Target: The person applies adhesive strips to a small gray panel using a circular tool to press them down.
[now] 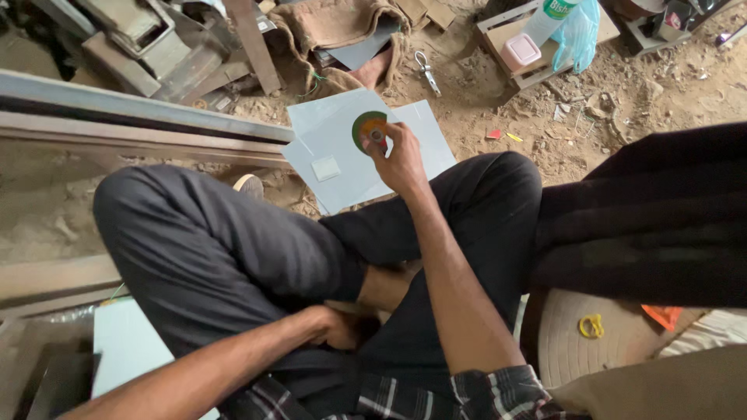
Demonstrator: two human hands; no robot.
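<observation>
A green and orange disc [369,127] is pinched at its centre between the fingertips of the right hand [401,159]; the grip is clamped on the disc. The disc is held just above pale grey sheets [342,155], which lie overlapped on the sandy floor [545,124] in front of the crossed legs. A small pale square piece [326,168] rests on the nearest sheet, left of the disc.

The left hand [336,327] is tucked into the lap against the dark trousers [226,257]; its fingers are curled, but it cannot be told whether anything is held, since the fingers are partly hidden in the fold of the legs.

Long metal bars [132,117] run across the left side of the view. A brown sack [342,31] lies beyond the sheets, with a pair of pliers [426,71] on the sand beside it. A wooden tray [537,47] at the upper right holds a pink box [520,50] and a blue plastic bag [580,35]. A yellow ring-shaped item [591,325] lies on a tan mat [576,350] at the lower right.
</observation>
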